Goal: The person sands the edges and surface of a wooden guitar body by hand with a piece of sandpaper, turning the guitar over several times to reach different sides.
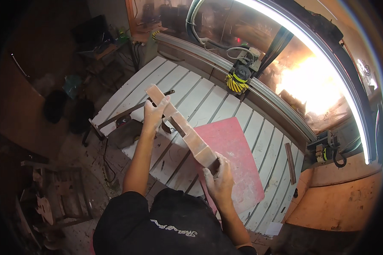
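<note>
A long notched wooden block, pale brown with stepped cut-outs along one side, is held up at a slant over the slatted white table. My left hand grips it near the far left end, fingers partly hidden beneath. The near right end rests in the grasp of my right hand, its fingers curled round the wood. Pale dust coats both hands. Below the block lies a flat red board, smeared with dust.
A machine head with yellow-and-black stripes hangs from a metal rail behind the table. A thin wooden strip lies at the table's right. Orange-brown panels stand at the right, and a wooden frame at the left.
</note>
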Demonstrator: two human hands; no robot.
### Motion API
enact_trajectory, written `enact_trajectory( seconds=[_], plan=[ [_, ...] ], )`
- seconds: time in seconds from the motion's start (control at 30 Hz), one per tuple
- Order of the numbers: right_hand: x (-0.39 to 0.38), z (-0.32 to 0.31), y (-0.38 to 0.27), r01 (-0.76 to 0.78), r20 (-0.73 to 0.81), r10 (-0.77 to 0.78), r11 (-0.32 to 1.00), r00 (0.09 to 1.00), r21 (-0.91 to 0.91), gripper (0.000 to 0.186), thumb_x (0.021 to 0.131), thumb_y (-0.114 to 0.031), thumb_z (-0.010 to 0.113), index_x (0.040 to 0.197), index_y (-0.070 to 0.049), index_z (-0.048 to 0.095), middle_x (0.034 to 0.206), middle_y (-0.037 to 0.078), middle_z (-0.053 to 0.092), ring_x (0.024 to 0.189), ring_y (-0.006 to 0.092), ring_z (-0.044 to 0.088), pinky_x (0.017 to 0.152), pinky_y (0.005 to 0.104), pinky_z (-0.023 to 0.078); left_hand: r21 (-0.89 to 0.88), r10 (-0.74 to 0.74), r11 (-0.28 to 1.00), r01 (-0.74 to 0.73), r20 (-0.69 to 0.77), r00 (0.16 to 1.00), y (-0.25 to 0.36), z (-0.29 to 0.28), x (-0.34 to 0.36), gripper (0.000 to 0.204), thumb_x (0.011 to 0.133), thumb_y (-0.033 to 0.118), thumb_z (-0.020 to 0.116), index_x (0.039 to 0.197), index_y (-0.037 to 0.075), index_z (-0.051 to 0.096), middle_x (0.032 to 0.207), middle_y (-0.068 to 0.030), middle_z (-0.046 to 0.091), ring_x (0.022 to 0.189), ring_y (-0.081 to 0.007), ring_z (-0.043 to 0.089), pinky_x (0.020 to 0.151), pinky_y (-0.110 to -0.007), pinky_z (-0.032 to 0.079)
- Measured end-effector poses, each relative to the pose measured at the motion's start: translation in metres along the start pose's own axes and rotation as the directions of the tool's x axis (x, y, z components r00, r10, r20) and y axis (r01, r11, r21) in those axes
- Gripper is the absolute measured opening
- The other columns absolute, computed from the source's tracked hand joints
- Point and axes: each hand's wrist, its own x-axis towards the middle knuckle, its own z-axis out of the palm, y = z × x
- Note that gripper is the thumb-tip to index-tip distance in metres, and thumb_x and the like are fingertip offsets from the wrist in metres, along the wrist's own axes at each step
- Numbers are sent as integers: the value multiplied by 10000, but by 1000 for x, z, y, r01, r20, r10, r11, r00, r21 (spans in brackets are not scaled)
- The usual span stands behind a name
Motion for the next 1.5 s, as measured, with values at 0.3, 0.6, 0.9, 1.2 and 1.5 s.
enact_trajectory(
  seconds=[0.3,0.6,0.9,1.2,1.5],
  plan=[
    [-13,13,4,16,-11,-16,1000,1000,-22,619,769,-89,797,1323,5,538,1236,213,617,1149,390,607,976,455,482,45,4,999,-11,167,986,-2,-18,4,423,919,312,746,1118,-26,587,1040,-139,677,1016,-203,676,847,-339,552],
    [-18,10,4,11,-22,-11,1000,1000,-1,637,742,-83,810,1315,3,545,1246,203,621,1148,388,612,975,459,481,129,-24,992,4,156,987,13,-22,8,625,867,214,805,1286,-85,450,1196,-172,594,1020,-188,632,879,-324,539],
    [-16,6,10,0,-70,-1,1000,998,-9,624,746,-81,807,1307,12,549,1238,208,628,1132,394,620,964,458,488,71,60,994,-81,259,964,17,0,-19,1077,784,224,861,1541,-62,151,1383,-244,446,1244,-269,523,1015,-360,493],
    [-16,-2,12,5,-59,-5,1000,998,-4,619,753,-78,806,1309,18,553,1239,210,627,1131,384,627,964,442,499,184,275,946,-266,-28,961,6,5,-4,1041,863,251,809,1564,-76,112,1529,-284,324,1375,-325,426,1104,-400,421],
    [-9,-14,21,-58,-76,59,998,995,17,586,785,-68,778,1319,16,552,1253,211,618,1173,373,624,995,411,506,17,161,985,-172,265,951,9,15,-18,1109,834,203,832,1562,-67,41,1481,-238,381,1352,-307,449,1101,-397,421]
  ],
)
